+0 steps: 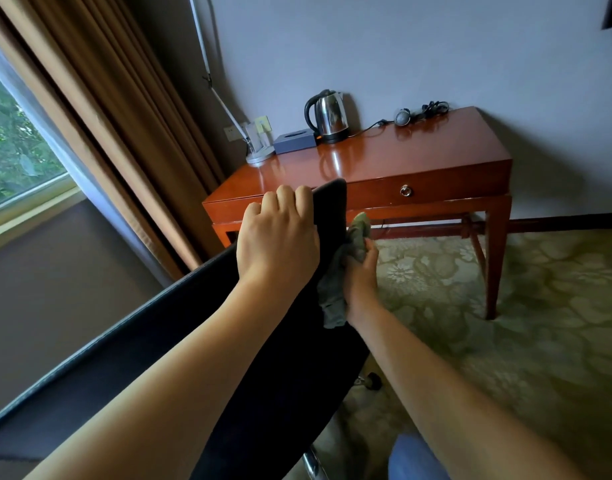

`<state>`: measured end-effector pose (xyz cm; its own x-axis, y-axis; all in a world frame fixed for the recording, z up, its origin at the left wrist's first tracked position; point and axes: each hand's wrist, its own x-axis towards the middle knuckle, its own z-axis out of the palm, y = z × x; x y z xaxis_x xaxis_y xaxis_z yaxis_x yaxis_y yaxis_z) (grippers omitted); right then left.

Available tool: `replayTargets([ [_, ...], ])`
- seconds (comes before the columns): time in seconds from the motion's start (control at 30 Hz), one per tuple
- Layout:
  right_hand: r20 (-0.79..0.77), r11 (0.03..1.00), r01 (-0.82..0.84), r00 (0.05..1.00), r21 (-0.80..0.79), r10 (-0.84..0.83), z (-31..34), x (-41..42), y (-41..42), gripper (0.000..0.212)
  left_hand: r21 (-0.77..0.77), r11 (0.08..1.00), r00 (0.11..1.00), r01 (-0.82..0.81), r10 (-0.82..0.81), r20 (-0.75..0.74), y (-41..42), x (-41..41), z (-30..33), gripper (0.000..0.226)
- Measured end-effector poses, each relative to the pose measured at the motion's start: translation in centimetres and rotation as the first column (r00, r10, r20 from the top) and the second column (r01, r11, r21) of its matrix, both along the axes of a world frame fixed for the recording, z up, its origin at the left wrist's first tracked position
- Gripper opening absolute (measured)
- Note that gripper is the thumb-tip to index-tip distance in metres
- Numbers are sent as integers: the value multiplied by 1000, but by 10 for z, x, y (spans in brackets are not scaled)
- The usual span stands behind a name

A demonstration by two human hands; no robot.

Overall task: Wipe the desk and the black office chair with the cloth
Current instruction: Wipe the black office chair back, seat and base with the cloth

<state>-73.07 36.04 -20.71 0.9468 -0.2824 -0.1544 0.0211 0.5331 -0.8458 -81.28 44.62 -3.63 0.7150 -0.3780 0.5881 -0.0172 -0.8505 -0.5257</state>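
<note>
The black office chair (180, 327) fills the lower left, its backrest tilted toward me with the top edge near the desk. My left hand (276, 233) grips that top edge. My right hand (361, 271) holds a crumpled grey-green cloth (346, 268) against the right side of the backrest. Behind the chair, against the wall, stands the glossy red-brown wooden desk (418, 157), which has a single drawer with a ring pull (405, 191).
On the desk stand a steel kettle (327, 116) with its cord, a dark tissue box (294, 142), a lamp base (259, 155) and a small corded device (403, 116). Brown curtains (100, 109) and a window (17, 143) are at left. Patterned carpet (522, 323) lies at right.
</note>
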Motion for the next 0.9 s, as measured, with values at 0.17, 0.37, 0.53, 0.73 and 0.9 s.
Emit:
replayTargets([
  [0.17, -186, 988, -132, 976, -75, 116, -93, -19, 31, 57, 49, 986, 987, 161, -160, -19, 2, 3, -2, 45],
  [0.37, -403, 952, -222, 868, 209, 290, -139, -60, 57, 14, -35, 925, 882, 377, -371, -290, -1, -24, -74, 59],
  [0.53, -197, 981, -123, 969, 150, 152, -82, -8, 23, 44, -290, 946, 859, 146, -267, -436, 18, -28, -134, 55],
  [0.73, 47, 998, -25, 998, -62, 28, -63, 28, 4, 50, -716, 692, 814, -90, -363, -453, 18, -13, -149, 61],
  [0.9, -291, 966, -246, 922, 74, 257, -167, -9, 28, 31, -780, 621, 850, -78, -368, -378, 15, -5, -150, 61],
])
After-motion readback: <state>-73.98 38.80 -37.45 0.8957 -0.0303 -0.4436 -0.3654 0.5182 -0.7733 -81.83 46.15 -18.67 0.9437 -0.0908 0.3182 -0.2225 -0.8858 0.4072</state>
